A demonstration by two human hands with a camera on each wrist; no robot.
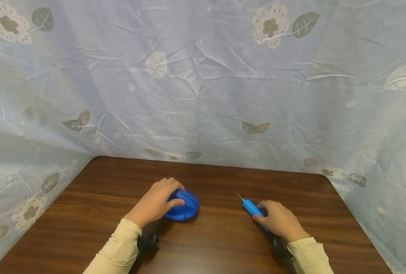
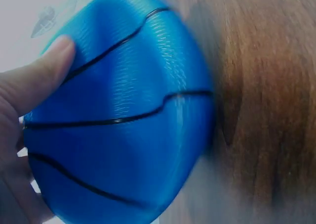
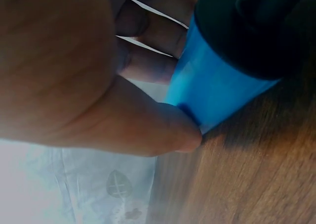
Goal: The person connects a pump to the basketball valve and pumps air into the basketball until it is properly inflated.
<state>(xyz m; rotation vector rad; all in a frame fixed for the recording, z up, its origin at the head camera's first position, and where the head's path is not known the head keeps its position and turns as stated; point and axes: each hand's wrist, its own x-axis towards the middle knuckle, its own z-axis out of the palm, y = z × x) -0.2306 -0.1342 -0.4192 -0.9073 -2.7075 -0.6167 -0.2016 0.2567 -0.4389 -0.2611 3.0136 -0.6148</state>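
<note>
A blue ball (image 1: 188, 207) with black seam lines is in my left hand (image 1: 159, 201), over the left-middle of the table. Its side looks dented and slack in the left wrist view, where the thumb (image 2: 57, 56) presses on it and the other fingers go behind it. My right hand (image 1: 281, 219) holds a blue ball pump (image 1: 252, 207) between thumb and fingers. A thin metal needle (image 1: 239, 196) points from the pump up and left, toward the back of the table. In the right wrist view the black end cap (image 3: 232, 36) and dark rod show.
The brown wood table (image 1: 216, 243) has rounded back corners. Pale curtain fabric (image 1: 203, 114) with flowers and leaves hangs behind it and along both sides. Dark wrist devices (image 1: 148, 243) sit under both forearms, below cream sleeves (image 1: 117, 247).
</note>
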